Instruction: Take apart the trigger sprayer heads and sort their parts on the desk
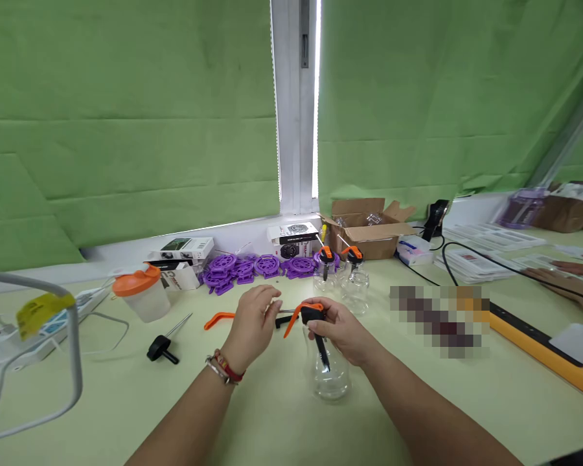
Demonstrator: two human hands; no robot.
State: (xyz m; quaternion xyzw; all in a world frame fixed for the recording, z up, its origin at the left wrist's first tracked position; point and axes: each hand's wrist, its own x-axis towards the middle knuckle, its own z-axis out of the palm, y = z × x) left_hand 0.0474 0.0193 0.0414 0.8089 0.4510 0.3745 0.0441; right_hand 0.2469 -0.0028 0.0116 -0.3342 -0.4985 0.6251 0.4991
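A clear glass bottle [331, 382] stands on the table in front of me. My right hand [342, 327] grips its black bottle top [313, 314], which carries an orange lever [294, 320] and a black stem hanging down. My left hand [255, 320] is closed, thumb and fingertips at the end of a thin metal spout [287, 311] that sticks out leftward from the top. Beyond the left fingers lie a black part [282, 321] and a loose orange lever [218, 319]. Further left rests another black top [161, 349] with a metal spout.
Two similar bottles [355, 291] with tops stand behind. Purple plastic wheel-shaped pieces [267, 265], white boxes [294, 241] and an open carton [376, 239] line the window side. Left are an orange-lidded cup [146, 301] and a power strip [53, 333]. Another person's hands [563, 285] are at right.
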